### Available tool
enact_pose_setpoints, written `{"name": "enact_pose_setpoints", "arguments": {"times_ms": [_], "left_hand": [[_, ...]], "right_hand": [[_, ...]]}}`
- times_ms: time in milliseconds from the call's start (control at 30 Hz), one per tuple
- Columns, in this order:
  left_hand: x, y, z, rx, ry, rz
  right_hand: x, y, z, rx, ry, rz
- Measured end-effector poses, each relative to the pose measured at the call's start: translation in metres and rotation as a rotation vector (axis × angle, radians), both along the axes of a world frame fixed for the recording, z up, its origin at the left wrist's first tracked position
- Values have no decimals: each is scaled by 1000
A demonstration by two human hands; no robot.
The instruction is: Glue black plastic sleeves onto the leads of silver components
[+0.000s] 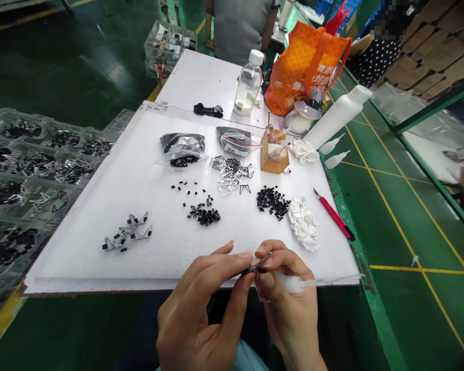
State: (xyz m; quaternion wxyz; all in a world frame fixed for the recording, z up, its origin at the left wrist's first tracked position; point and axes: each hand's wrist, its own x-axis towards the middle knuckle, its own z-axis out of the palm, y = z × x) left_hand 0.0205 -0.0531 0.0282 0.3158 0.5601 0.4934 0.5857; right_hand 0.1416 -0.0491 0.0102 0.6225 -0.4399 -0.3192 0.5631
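At the near edge of the table, my left hand (pixel 204 304) pinches one side of a small dark wire-like frame piece (pixel 259 264) between thumb and index finger. My right hand (pixel 290 288) grips the other side of that piece with its fingertips. A white squeeze bottle with a thin nozzle (pixel 293 283) is tucked in my right hand, its tip pointing right. Past my hands lie two piles of tiny black parts (pixel 204 214) (pixel 272 202) and a heap of black and silver frames (pixel 232 174). Frames with black pieces attached (pixel 127 233) lie at left.
A red craft knife (pixel 334 214) and crumpled white tissue (pixel 303 224) lie at right. Farther back are zip bags (pixel 183 147), an amber box (pixel 274 157), a tilted white bottle (pixel 338 117) and an orange bag (pixel 299 72). Compartment trays (pixel 34 170) stand left; two people are beyond.
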Motion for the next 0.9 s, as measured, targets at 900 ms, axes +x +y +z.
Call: {"name": "enact_pose_setpoints", "arguments": {"times_ms": [900], "left_hand": [[0,7,0,156,109,17]], "right_hand": [[-7,3,5,1,42,-62]]}}
